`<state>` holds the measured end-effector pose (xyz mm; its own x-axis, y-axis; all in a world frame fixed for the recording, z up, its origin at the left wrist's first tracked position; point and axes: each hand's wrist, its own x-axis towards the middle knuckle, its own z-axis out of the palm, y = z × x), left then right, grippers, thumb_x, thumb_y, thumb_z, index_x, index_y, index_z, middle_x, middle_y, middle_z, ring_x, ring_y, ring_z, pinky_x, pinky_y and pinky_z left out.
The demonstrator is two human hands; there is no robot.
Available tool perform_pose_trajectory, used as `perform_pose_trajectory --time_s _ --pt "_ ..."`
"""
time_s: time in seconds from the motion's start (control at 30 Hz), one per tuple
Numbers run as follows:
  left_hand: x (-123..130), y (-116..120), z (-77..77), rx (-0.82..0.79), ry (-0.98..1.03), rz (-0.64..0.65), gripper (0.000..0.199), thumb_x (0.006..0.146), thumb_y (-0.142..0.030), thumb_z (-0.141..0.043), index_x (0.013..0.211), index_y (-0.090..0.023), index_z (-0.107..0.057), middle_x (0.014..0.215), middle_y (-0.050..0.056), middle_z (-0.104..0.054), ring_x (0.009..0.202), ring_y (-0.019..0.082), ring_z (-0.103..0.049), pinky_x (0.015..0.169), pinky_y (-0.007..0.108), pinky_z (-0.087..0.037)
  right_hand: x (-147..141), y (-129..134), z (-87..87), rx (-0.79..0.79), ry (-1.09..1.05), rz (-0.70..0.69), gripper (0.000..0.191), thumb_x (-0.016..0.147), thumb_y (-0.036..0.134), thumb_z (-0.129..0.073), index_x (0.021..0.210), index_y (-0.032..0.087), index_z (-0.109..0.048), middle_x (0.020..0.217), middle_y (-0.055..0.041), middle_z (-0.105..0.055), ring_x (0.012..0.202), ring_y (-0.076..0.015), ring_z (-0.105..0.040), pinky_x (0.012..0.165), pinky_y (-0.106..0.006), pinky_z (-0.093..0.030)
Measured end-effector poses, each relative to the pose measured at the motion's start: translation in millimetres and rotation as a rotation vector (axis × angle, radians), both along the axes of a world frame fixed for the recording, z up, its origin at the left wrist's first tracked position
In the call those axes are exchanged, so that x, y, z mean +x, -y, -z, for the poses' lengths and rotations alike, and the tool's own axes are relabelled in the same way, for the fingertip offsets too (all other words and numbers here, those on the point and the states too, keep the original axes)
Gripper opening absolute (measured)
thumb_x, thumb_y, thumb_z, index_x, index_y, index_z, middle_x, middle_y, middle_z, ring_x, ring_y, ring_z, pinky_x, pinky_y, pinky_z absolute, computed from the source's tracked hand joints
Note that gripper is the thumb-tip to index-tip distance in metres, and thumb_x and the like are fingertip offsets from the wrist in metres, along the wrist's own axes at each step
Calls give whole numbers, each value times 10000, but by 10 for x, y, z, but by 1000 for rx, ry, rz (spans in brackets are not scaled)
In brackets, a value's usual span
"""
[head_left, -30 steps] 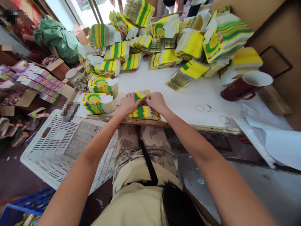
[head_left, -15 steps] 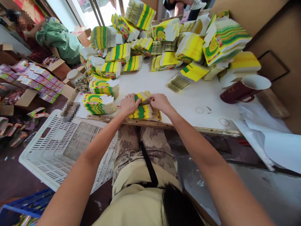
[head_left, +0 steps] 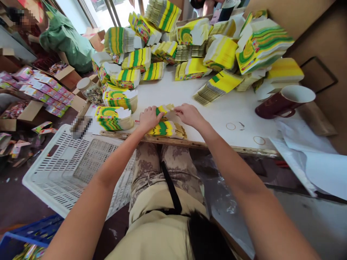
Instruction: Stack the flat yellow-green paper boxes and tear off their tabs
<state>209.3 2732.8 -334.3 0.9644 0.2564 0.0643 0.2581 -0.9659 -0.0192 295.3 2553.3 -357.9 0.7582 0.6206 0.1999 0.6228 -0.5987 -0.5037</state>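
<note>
My left hand (head_left: 149, 119) is closed on a small yellow-and-green carton (head_left: 162, 109) at the table's front edge, its thumb pointing right along the carton. Beyond the thumb the carton's pale end flap sticks out. At that flap my right hand (head_left: 189, 115) has its fingertips pinched together, seemingly on the flap's edge. Just below both hands lies a stack of flat yellow-and-green cartons (head_left: 168, 130), fanned out along the front edge. Left of my left hand sits another carton stack (head_left: 114, 118) with white flaps. My palms and curled fingers hide part of the held carton.
More carton bundles (head_left: 189, 68) crowd the back of the white table (head_left: 211, 124). A maroon mug (head_left: 273, 105) lies on its side at right, and a jar (head_left: 90, 92) stands at left. Below the table is a white plastic crate (head_left: 62, 162). A person (head_left: 27, 29) is at far left.
My right hand has shifted slightly right, away from my left hand, and its fingers have straightened a little. My left hand stays in place. The green sack at far left has been raised.
</note>
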Motion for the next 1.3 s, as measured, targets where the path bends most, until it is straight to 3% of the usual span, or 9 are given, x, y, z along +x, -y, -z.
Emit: perform_pose_trajectory --time_s 0.23,0.37,0.5,0.7,0.83,0.9,1.07,1.17,1.3 --pt "-2 23 -13 4 -10 -13 530 978 -555 -279 1289 -167 -463 1282 149 -580 1206 296 -519 965 397 -404 -46 -40 49 -81 215 14 218 890 247 -535 963 194 -733 1071 -126 -626 988 -255 -541 737 -313 -419" --pt "-6 30 -18 -1 -11 -17 528 982 -543 -269 1290 -162 -466 1281 152 -580 1209 297 -517 970 401 -400 -50 -132 -2 -148 193 10 218 874 239 -532 1010 167 -686 1021 -126 -668 904 -245 -588 719 -311 -400" --pt "-11 20 -16 -6 -12 -9 512 981 -530 -279 1282 -164 -472 1287 151 -576 1213 295 -512 975 407 -403 -78 -283 -28 -169 160 127 295 862 250 -515 1095 129 -652 993 -160 -703 874 -275 -631 721 -328 -411" --pt "2 3 1 -13 -5 13 497 979 -522 -303 1272 -159 -473 1294 155 -570 1201 295 -518 970 417 -413 -134 -465 -2 -94 -46 244 286 876 252 -487 922 92 -719 938 -195 -720 894 -289 -656 783 -350 -461" --pt "16 0 1 -8 -19 29 478 987 -502 -293 1268 -160 -472 1294 154 -569 1204 299 -515 962 424 -417 -204 -678 48 119 -305 179 269 878 228 -486 935 108 -719 868 -101 -727 841 -229 -653 727 -296 -490" --pt "15 -2 -5 -9 -20 31 473 987 -498 -292 1268 -163 -472 1294 150 -570 1205 298 -516 958 422 -420 -221 -746 59 126 -370 139 246 870 219 -508 903 101 -720 829 -90 -722 812 -217 -649 691 -277 -487" --pt "-2 11 -11 -22 3 4 480 979 -513 -311 1266 -165 -476 1284 145 -578 1197 291 -526 962 407 -418 -134 -527 -13 -2 -313 116 286 854 381 -595 745 149 -723 726 -80 -711 791 -225 -649 686 -279 -477" --pt "-14 31 -11 -26 17 -7 500 970 -542 -315 1253 -167 -485 1281 148 -580 1195 292 -528 972 402 -410 -68 -300 -80 -164 -215 170 380 811 522 -629 769 161 -740 776 -99 -730 830 -245 -664 715 -293 -479" --pt "-22 49 -14 -29 21 -28 526 972 -560 -278 1254 -169 -488 1281 143 -585 1199 289 -526 981 404 -407 -78 -203 -101 -176 -102 186 281 847 326 -596 1039 172 -733 976 -96 -748 938 -239 -670 798 -298 -472"
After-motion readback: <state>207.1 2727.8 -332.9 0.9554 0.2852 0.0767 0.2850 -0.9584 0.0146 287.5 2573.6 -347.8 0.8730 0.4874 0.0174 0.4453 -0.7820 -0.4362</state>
